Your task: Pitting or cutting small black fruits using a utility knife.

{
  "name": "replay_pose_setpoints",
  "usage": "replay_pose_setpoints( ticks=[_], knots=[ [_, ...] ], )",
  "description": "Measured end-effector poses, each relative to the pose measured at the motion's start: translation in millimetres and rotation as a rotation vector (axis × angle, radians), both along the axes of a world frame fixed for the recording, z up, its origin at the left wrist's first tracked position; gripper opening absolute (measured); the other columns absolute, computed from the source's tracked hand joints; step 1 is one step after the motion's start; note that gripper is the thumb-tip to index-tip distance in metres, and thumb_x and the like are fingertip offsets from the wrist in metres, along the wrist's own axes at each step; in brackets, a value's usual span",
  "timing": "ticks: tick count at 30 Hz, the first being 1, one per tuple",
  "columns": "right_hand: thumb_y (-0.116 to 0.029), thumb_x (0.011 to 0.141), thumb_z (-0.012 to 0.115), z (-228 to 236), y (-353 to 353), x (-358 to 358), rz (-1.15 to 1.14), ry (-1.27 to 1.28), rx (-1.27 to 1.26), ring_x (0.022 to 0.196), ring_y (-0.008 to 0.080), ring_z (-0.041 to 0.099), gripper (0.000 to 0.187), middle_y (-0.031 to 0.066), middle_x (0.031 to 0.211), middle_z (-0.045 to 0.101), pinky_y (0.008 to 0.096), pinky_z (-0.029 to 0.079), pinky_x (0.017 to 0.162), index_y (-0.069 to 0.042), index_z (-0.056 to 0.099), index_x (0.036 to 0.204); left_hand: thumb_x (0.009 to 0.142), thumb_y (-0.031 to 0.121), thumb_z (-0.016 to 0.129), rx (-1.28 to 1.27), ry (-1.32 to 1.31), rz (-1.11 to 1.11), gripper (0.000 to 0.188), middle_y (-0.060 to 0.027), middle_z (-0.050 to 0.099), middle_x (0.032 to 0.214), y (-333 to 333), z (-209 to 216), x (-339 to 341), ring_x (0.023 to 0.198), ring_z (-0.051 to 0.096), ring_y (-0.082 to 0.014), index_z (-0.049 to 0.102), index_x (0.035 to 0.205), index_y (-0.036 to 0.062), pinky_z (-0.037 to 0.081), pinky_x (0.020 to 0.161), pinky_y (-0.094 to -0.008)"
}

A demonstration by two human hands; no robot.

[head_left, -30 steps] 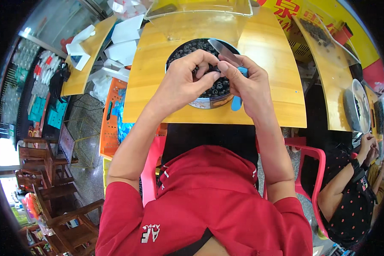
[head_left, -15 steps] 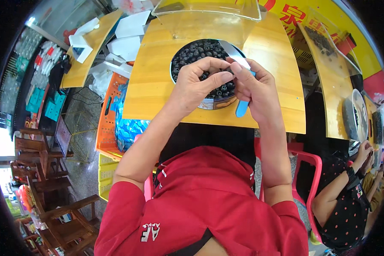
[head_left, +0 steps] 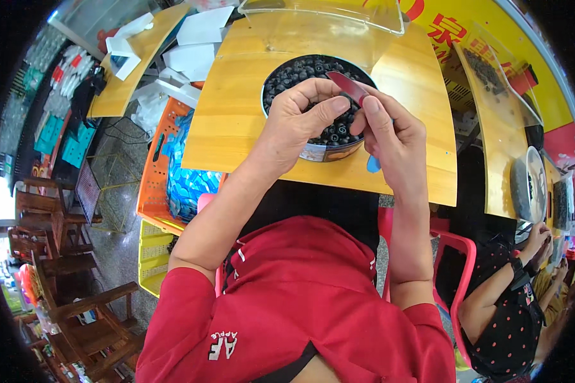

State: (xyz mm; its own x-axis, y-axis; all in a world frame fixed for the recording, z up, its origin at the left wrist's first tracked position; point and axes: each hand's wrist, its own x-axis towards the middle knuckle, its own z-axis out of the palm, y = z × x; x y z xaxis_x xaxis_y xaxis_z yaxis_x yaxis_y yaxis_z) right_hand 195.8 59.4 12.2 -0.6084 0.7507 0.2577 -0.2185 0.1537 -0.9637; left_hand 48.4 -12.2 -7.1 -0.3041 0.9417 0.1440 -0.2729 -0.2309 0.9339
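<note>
The left hand [head_left: 298, 121] and the right hand [head_left: 390, 131] meet over a round metal tin [head_left: 317, 102] heaped with small dark round fruits [head_left: 300, 69], possibly berries; the kind is too small to tell. The tin sits at the middle of a yellow wooden table [head_left: 236, 115], toward twelve o'clock from the person's red shirt [head_left: 300, 306].

The right hand is closed on a small knife [head_left: 347, 87], its blade pointing toward ten o'clock and its blue handle end [head_left: 373, 165] showing below the palm at five o'clock. The left hand's thumb and fingers are curled together just beside the blade, seemingly pinching one fruit, though the fruit itself is hidden.

The main risk, as I judge it, is the blade lying so near the left thumb: a slip on a round, slick fruit could nick it. A dropped fruit might also roll off the table's near edge.

At nine o'clock from the tin stands an orange crate [head_left: 163, 166] holding blue packets [head_left: 188, 179]. At three o'clock another person's arm [head_left: 492, 293] reaches toward a second dish [head_left: 524, 185].
</note>
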Motion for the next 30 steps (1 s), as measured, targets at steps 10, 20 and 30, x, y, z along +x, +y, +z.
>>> replay_pose_setpoints(
  ticks=[10,20,30],
  knots=[
    [-0.019,0.097,0.054,-5,6,2,0.067,0.026,-0.108,0.05,0.0011,0.037,0.026,0.0006,0.067,0.055,0.0164,0.027,0.043,0.0,0.063,0.113,0.086,0.014,0.068,0.027,-0.087,0.006,0.021,0.0046,0.057,0.078,3,-8,-1,0.062,0.041,-0.0014,0.061,0.104,0.0046,0.029,0.052,-0.017],
    [-0.02,0.096,0.055,-12,5,-2,0.012,0.01,-0.05,0.05,0.0017,0.039,0.025,-0.0003,0.064,0.054,0.0167,0.029,0.044,0.0,0.064,0.11,0.087,0.012,0.067,0.097,-0.176,-0.048,0.016,0.0038,0.059,0.08,3,-14,-3,0.062,0.042,-0.0011,0.061,0.101,0.0053,0.03,0.052,-0.017],
    [-0.021,0.097,0.054,-7,10,-2,-0.06,0.145,-0.177,0.05,0.0017,0.042,0.025,-0.0011,0.064,0.055,0.0172,0.032,0.043,0.0,0.065,0.106,0.094,0.029,0.052,0.072,-0.573,-0.156,0.028,-0.008,0.055,0.085,3,5,-26,0.06,0.045,-0.0128,0.059,0.095,0.0018,0.035,0.049,-0.0187]
  ],
)
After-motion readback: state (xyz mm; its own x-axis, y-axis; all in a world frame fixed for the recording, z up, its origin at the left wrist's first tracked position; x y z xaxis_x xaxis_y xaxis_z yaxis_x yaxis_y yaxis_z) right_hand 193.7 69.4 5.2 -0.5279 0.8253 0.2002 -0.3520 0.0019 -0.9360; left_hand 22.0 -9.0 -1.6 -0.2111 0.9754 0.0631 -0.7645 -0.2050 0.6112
